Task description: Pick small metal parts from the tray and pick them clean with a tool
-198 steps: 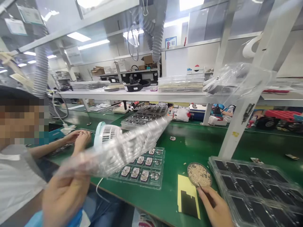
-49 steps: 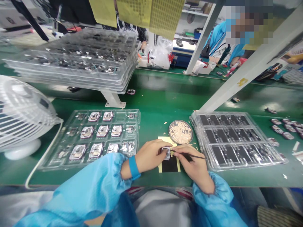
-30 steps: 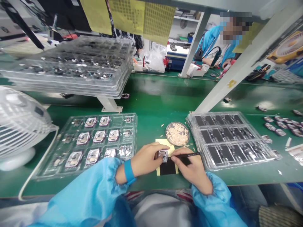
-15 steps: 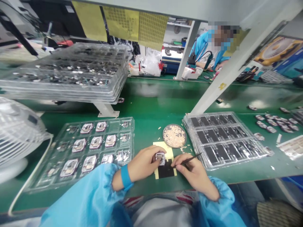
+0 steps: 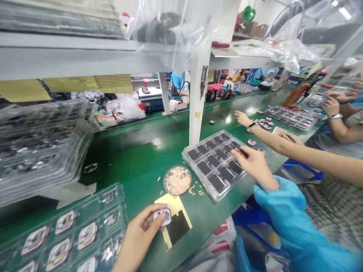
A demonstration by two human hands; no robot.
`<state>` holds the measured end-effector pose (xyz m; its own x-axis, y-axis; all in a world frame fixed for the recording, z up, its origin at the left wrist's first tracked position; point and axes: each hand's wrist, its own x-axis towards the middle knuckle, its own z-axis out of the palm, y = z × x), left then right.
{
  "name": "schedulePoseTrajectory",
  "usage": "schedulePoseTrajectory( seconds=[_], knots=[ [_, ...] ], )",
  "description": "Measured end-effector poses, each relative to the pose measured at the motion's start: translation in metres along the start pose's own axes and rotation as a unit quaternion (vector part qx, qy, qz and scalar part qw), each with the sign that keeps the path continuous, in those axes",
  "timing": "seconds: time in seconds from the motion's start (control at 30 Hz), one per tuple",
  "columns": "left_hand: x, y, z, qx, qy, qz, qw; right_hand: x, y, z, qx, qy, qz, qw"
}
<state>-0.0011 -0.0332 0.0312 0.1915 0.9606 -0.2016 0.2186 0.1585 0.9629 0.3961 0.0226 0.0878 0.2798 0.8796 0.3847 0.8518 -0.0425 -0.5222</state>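
Note:
My left hand [image 5: 143, 230] pinches a small rounded-square watch case [image 5: 162, 216] with a pale rim, between thumb and fingers. It is held over the edge of a yellow sheet [image 5: 168, 200] that has a black rectangle [image 5: 179, 226] on it. Further right, my right hand [image 5: 256, 168] grips dark tweezers [image 5: 241, 149] above the right side of a clear tray [image 5: 214, 195] holding rows of flat black screens [image 5: 218, 182]. Whether the tweezer tips touch a screen I cannot tell. A round dish [image 5: 190, 185] of tiny beige pieces lies between my hands, some pieces spilled beside it.
At lower left, a clear tray [image 5: 105, 230] holds several similar cases [image 5: 87, 235]. Stacked trays [image 5: 76, 162] stand behind it. A white post [image 5: 195, 124] rises behind the screen tray. A co-worker's arm [image 5: 286, 145] reaches across the bench at right, near loose cases [image 5: 263, 123].
The view has swung right. My right hand with the tweezers has left the black rectangle and is over the screen tray. My left hand still holds the watch case. A co-worker's arms now show.

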Motion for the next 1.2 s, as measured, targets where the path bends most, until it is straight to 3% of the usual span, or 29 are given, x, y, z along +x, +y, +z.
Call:
schedulePoseTrajectory(
  seconds=[0.1,0.17,0.43,0.67,0.8,1.0,1.1,1.2],
  knots=[
    [0.000,0.005,0.001,-0.007,0.005,0.014,1.000,0.041,0.029,0.011,-0.191,-0.031,0.056,0.979],
    [0.001,0.008,0.000,-0.013,0.009,0.022,1.000,0.059,0.041,0.020,-0.227,-0.042,0.076,0.970],
    [0.001,0.014,-0.002,-0.031,0.026,0.010,0.999,0.089,0.068,0.024,-0.197,-0.122,0.070,0.970],
    [0.001,0.010,-0.013,0.006,-0.019,-0.005,1.000,0.100,0.081,0.021,-0.135,-0.165,0.039,0.976],
    [0.003,0.018,-0.019,0.019,-0.040,0.000,0.999,0.108,0.082,0.019,-0.108,-0.158,0.032,0.981],
    [0.005,0.038,-0.010,0.004,-0.080,0.009,0.997,0.092,0.058,0.009,-0.038,-0.098,-0.015,0.994],
    [0.008,0.043,-0.001,-0.017,-0.102,0.012,0.995,0.067,0.025,0.007,0.101,-0.124,-0.062,0.985],
    [0.014,0.038,0.009,-0.055,-0.107,0.003,0.993,0.030,-0.019,0.014,0.238,-0.181,-0.062,0.952]
  ],
)
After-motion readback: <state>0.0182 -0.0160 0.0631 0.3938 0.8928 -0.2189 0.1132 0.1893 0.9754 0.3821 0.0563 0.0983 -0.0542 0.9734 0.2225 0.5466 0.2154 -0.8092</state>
